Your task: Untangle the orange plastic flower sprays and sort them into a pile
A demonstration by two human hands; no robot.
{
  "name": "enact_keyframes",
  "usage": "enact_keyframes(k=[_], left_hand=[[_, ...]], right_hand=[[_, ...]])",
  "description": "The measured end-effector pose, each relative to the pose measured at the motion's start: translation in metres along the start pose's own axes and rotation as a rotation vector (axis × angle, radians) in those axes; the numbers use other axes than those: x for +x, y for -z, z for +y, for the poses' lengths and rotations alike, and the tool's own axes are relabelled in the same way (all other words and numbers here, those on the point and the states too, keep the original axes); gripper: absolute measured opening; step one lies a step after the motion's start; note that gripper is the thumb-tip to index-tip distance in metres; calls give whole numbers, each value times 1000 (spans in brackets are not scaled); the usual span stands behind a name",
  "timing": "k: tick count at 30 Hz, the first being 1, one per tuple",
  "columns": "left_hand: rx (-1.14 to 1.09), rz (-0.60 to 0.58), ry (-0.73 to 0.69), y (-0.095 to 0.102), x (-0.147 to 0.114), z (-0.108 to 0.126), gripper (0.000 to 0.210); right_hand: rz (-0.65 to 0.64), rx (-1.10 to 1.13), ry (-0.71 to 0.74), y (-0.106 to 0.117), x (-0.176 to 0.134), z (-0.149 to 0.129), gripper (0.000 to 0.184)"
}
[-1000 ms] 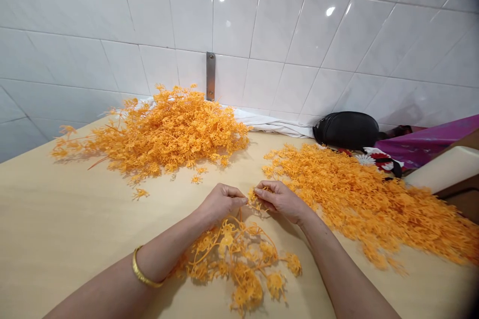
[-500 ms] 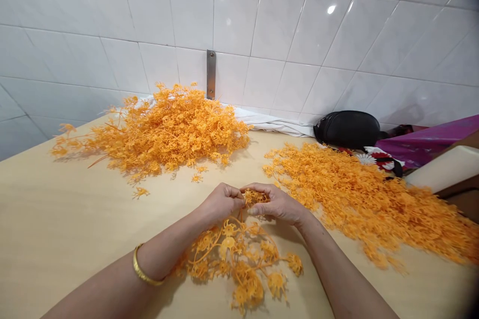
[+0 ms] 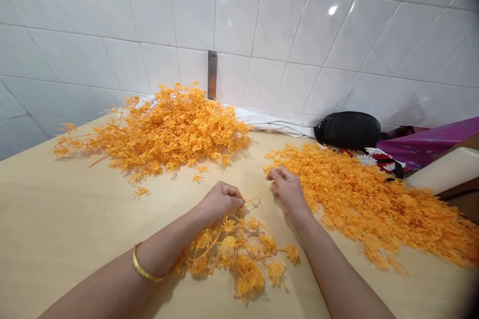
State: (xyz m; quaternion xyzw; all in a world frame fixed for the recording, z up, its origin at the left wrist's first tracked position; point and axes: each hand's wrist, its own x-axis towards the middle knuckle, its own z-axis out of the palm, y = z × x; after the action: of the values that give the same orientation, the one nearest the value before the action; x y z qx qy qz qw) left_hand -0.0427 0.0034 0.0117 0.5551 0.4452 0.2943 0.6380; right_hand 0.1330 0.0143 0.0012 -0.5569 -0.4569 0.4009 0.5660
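My left hand (image 3: pixel 224 199) is closed in a pinch on the stem of an orange plastic flower spray (image 3: pixel 249 279). The spray's flower heads hang and rest on the table below that hand, and a thin bare stem end pokes out to the right of the fingertips. Apart from the spray, my right hand (image 3: pixel 288 189) is at the near left edge of the right-hand pile of orange plastic flowers (image 3: pixel 337 184). Its fingers are curled and slightly blurred; what they hold, if anything, is hidden.
A heap of orange flower sprays (image 3: pixel 179 129) lies at the back left, with loose flower pieces (image 3: pixel 141 192) before it. Along the tiled wall (image 3: pixel 232 20) are a white cloth (image 3: pixel 269 122) and a black pouch (image 3: pixel 348 129). A purple sheet (image 3: pixel 430 144) is at right.
My right hand has left the stem end and moved right, to the right-hand pile. The flower cluster between my hands is gone, leaving bare stem. My left hand has stayed put.
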Motion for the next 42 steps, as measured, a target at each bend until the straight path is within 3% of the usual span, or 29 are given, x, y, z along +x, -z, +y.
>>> enact_keyframes(k=[2,3,12,20,22,24,29,31,34,37,42], left_hand=[[30,-6,3,-1,0,-2,11],[38,-4,2,-2,0,-4,10],[88,-47,-61,-5,3,-13,17],[242,-57,-159,-6,3,-22,20],[254,-35,-179,-5,4,-22,19],[231,-3,-180,-4,5,-20,18],[80,84,-103,-3,4,-11,15],[17,107,-84,-3,2,-8,17],[-53,129,-78,-1,1,-4,29],[-125,133,-45,3,2,-1,46],[-358,16,101,7,5,-2,61]], right_hand=[[180,117,-48,11,7,-3,31],[198,144,-76,15,8,-5,31],[-430,-85,-122,5,-11,-12,29],[-658,-275,-30,-1,-17,-10,21],[-605,-341,25,-5,-17,-8,18],[-473,-420,113,-7,-14,-7,17],[187,-627,233,18,5,-10,20],[347,-773,225,34,10,-13,21],[377,-1063,205,46,10,-14,28],[412,-1287,233,43,3,-15,35],[441,-1345,522,26,-6,-15,22]])
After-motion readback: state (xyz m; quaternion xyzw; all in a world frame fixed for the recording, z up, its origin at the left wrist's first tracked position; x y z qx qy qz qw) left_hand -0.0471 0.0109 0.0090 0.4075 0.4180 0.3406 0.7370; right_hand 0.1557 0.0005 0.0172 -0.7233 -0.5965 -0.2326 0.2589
